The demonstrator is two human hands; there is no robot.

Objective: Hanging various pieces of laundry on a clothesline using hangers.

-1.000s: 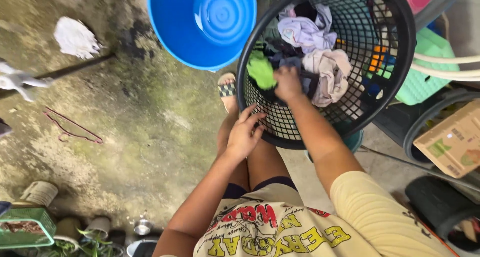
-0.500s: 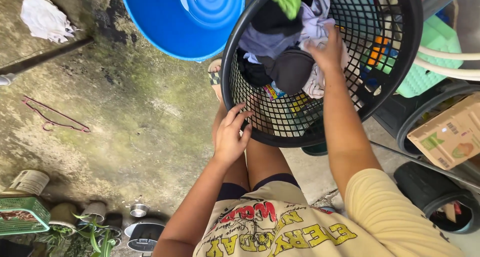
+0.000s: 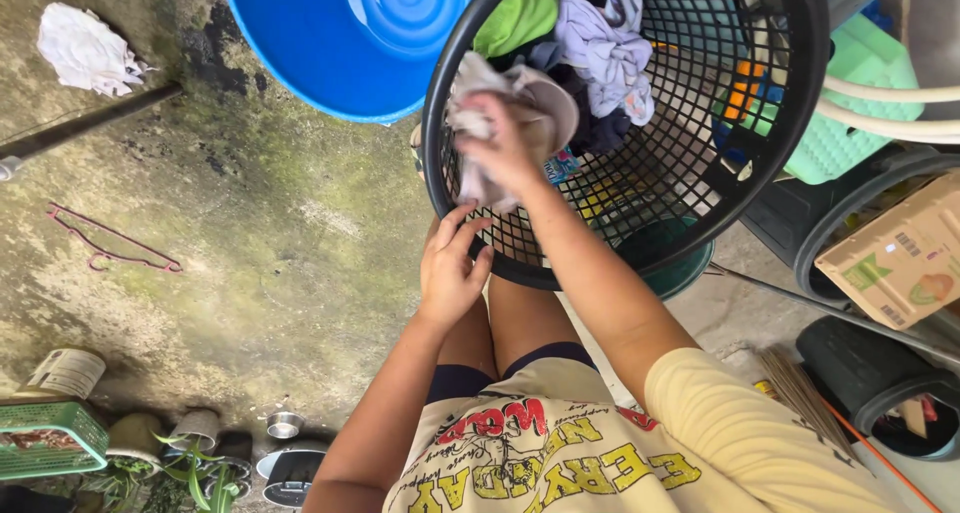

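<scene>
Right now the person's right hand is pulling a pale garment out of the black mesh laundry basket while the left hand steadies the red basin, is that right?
Not quite. In the head view the basin is blue, not red, and the left hand rests on the basket rim, not the basin. The right hand does grip the pale garment.

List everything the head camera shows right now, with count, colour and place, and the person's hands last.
laundry basket: one, black mesh, upper right, tilted toward the person
clothes: several, green, lilac, dark, inside the basket
pale cloth: one, beige-pink, at the basket's near rim
basin: one, blue, top centre on the ground
rag: one, white, top left
hanger: one, pink wire, left on the concrete
cardboard box: one, brown, right edge
green crate: one, bottom left
left hand: at the basket's lower rim, fingers spread
right hand: gripping the pale cloth
</scene>
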